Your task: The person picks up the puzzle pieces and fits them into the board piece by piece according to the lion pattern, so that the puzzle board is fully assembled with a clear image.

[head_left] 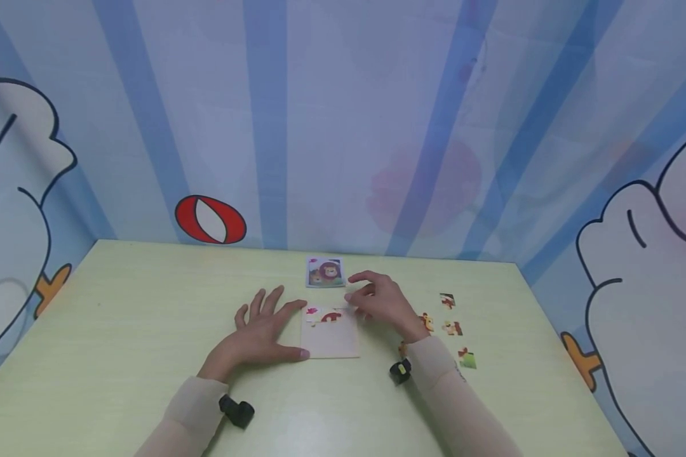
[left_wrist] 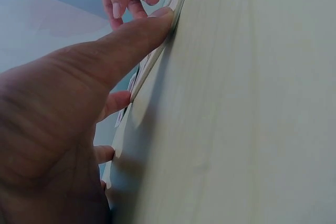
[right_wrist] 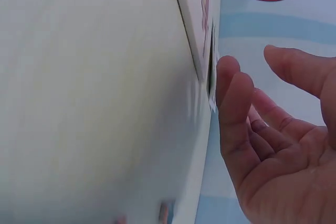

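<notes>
A pale square puzzle board lies flat on the table, with a few joined puzzle pieces along its far side. Beside its left edge is my left hand, fingers spread. The thumb touches the near left corner and the index finger reaches the far left corner; the left wrist view shows the thumb stretched along the board's edge. My right hand hovers over the far right corner. In the right wrist view its thumb stands apart from the bent fingers, with nothing between them.
Behind the board lies a picture card of a lion. Several loose puzzle pieces are scattered to the right, some partly hidden by my right forearm. A striped blue curtain hangs along the table's far edge.
</notes>
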`<state>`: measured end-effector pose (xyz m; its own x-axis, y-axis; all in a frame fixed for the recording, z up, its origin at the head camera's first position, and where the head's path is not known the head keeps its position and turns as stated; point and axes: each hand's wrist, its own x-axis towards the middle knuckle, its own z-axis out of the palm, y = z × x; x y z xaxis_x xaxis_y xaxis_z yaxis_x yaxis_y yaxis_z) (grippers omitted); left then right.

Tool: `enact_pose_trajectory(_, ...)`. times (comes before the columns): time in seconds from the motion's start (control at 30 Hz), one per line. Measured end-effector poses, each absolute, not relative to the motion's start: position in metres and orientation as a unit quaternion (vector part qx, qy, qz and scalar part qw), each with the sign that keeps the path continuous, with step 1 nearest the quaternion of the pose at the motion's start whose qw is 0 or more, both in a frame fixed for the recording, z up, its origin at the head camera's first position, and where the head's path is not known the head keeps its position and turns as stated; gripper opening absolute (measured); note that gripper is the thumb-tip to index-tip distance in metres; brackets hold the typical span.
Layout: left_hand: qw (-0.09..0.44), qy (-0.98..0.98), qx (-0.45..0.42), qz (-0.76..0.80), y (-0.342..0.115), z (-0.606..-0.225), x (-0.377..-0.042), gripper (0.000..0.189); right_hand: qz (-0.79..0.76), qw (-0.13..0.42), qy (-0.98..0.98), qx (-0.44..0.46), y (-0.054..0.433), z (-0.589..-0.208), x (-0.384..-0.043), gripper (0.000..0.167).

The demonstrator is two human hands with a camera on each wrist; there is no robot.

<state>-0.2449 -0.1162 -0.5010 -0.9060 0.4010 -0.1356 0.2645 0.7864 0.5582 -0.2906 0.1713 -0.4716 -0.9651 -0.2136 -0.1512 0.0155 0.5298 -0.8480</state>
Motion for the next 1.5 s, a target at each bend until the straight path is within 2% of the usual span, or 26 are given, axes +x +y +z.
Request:
enact_pose_trajectory(0.13, 0.118, 0.932, 0.184, 0.289, -0.117, -0.505, -0.245, 0.099, -0.487, 0.115, 0.863, -0.076, 0.194, -0.469, -0.290, 0.053)
enact_pose_trajectory(0.27, 0.117, 0.930, 0.187, 0.295, -0.117, -0.505, -0.245, 0.100, -0.477, 0.112, 0.869, -0.068, 0.217, -0.470, -0.288, 0.054)
enact_pose_trajectory(0.6, 0.129, 0.937, 0.175, 0.273, -0.113, -0.500, -0.245, 0.098, -0.451, 0.076, 0.889, -0.037, 0.277, -0.474, -0.284, 0.048)
enact_pose_trajectory(1.17, 0.123, 0.933, 0.176, 0.287, -0.113, -0.510, -0.246, 0.100, -0.383, 0.044, 0.923, 0.000, 0.331, -0.471, -0.273, 0.040)
enact_pose_trajectory(1.5, 0.128, 0.937, 0.175, 0.273, -0.117, -0.502, -0.245, 0.100, -0.323, 0.088, 0.942, 0.032, 0.347, -0.473, -0.281, 0.046)
